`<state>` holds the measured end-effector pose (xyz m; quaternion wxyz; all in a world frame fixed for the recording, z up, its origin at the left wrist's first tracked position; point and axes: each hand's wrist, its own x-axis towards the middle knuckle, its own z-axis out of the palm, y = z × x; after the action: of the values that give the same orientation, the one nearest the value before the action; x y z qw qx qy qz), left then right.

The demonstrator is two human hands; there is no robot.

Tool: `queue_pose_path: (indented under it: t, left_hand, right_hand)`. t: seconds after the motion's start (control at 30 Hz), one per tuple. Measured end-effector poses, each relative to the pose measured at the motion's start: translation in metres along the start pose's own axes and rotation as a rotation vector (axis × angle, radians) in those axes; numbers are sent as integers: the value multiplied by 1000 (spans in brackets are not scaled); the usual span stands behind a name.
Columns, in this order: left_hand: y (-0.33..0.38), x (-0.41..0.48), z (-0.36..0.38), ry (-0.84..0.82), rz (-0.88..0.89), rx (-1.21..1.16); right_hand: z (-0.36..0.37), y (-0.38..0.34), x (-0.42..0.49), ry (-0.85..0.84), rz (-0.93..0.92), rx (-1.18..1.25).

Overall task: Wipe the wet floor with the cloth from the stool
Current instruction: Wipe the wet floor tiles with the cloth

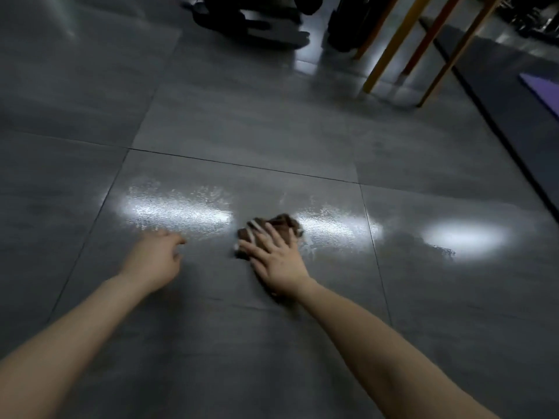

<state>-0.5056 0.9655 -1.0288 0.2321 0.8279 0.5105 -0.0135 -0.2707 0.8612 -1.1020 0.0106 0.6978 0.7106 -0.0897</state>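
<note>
The brown cloth (279, 222) lies bunched on the grey tiled floor (211, 358), near the middle of it, between 2 glistening wet patches: a wide one (178, 208) to its left and a narrower one (332, 226) to its right. Farther right a third bright glare (465, 238) shows a ragged wet edge.

The right hand (276, 258) lies flat on the near part of the cloth, fingers (257, 237) straight and spread; its grip is fully open and presses the cloth to the tile rather than clasping it.

The left hand (154, 261) is apart from the cloth, at the near rim of the wide wet patch. Its grip is slack, fingers loosely curled, and it holds nothing; whether it touches the floor cannot be told.

Toward the far right corner stand slanted yellow wooden legs (402, 46), with a purple mat (544, 92) at the right edge. Dark blurred shapes (242, 16) line the far edge.
</note>
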Motion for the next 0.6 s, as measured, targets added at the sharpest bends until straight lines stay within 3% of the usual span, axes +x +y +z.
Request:
queue_pose_path:
  t: [0.17, 0.3, 0.37, 0.43, 0.5, 0.6]
  left_hand:
    - [66, 13, 19, -67, -19, 55]
    - [129, 21, 30, -131, -2, 92]
    - [159, 28, 35, -148, 27, 105]
    - [187, 36, 40, -139, 69, 106]
    - [213, 43, 45, -92, 105, 80]
    - [246, 58, 48, 1, 112, 67]
  right_hand:
    - [7, 145, -142, 98, 622, 73]
    - [13, 169, -247, 63, 1246, 197]
    - [7, 168, -227, 46, 1388, 263]
    - [4, 159, -176, 13, 1225, 246]
    - [4, 137, -122, 84, 796, 169]
    - [-1, 115, -63, 36, 61, 87]
